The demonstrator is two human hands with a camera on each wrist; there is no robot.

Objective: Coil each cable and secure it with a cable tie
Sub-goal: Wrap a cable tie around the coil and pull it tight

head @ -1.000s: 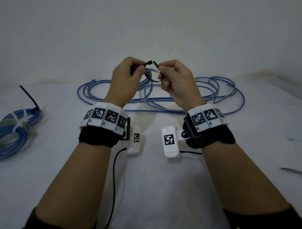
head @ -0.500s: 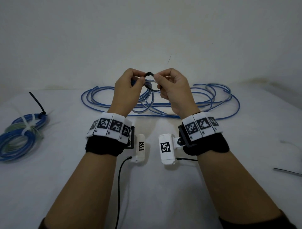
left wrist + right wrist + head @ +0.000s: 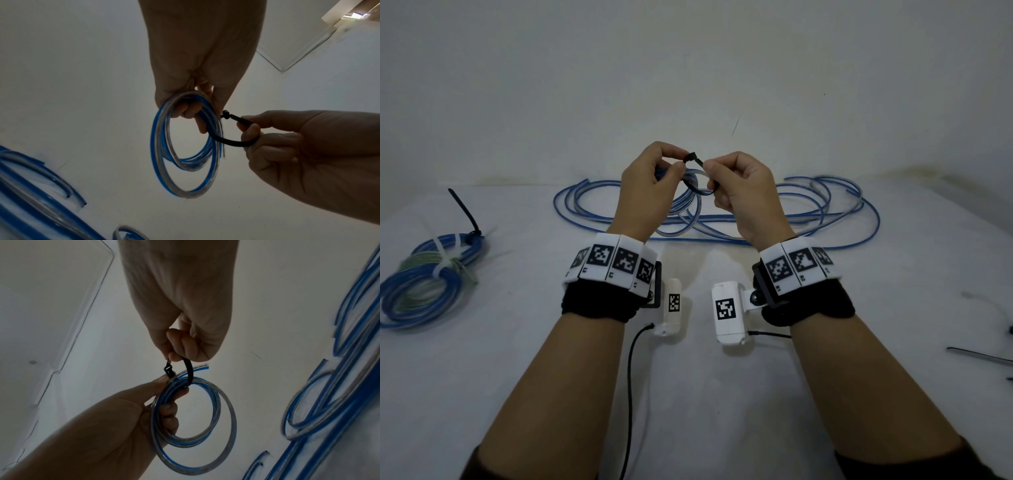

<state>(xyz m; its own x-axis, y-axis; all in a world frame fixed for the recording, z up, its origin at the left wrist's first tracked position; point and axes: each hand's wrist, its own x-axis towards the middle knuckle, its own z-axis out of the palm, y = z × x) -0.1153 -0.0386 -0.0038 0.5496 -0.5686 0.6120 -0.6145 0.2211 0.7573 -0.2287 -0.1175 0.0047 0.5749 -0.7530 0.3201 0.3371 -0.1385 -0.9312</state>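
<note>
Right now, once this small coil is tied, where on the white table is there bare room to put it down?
Bare patches: between the tied blue bundle at left and the left forearm; also the stretch right of the right hand, bordered by the loose blue cables behind and the spare black ties at the right edge. Crowded: the back centre under those loose cables, behind the small blue-and-clear coil.

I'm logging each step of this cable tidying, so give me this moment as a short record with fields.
stage: black plastic cable tie looped round the small blue-and-clear coiled cable, tail entering the head, loop not yet tight
left hand: holds the coil, pinches the tie's head
right hand: pinches the tie's tail
done: tied blue coil on the white table, left
waiting: loose blue cables behind the hands
spare: black tie, right edge
</note>
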